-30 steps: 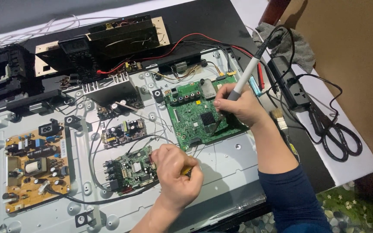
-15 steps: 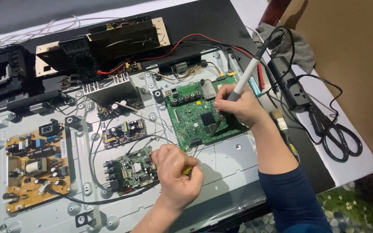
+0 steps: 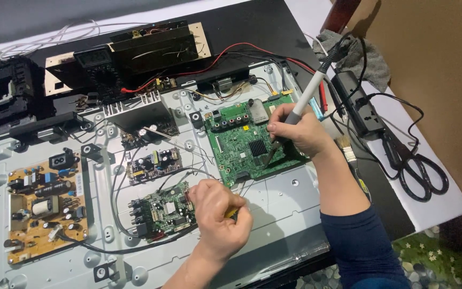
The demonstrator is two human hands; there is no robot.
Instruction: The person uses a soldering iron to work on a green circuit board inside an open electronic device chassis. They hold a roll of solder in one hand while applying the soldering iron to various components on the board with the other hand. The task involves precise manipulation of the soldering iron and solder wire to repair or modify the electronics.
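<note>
Far left of the frame there's a tan board (image 3: 39, 211) packed with capacitors and coils, sitting on the grey metal panel (image 3: 290, 208) that covers most of the surface. Just right of it, a tiny board (image 3: 153, 163) up top and a small green board (image 3: 162, 210) below. The left hand (image 3: 217, 219), lower middle, is clenched around something with a yellow tip – mostly hidden, so I can't tell what it is – right beside that small green board's right edge. Further right, upper middle, is the big green board (image 3: 244, 139) with a black heatsink. The right hand (image 3: 298, 131) is closed around a grey iron (image 3: 306, 101), pen-style, its tip down on the board's right side near the heatsink. A multimeter (image 3: 100, 69) sits at the top with red leads trailing right. Far right – black scissors (image 3: 418, 168) on the white surface (image 3: 445, 206), next to a black adapter (image 3: 359, 107) and a brush (image 3: 346, 147).
</note>
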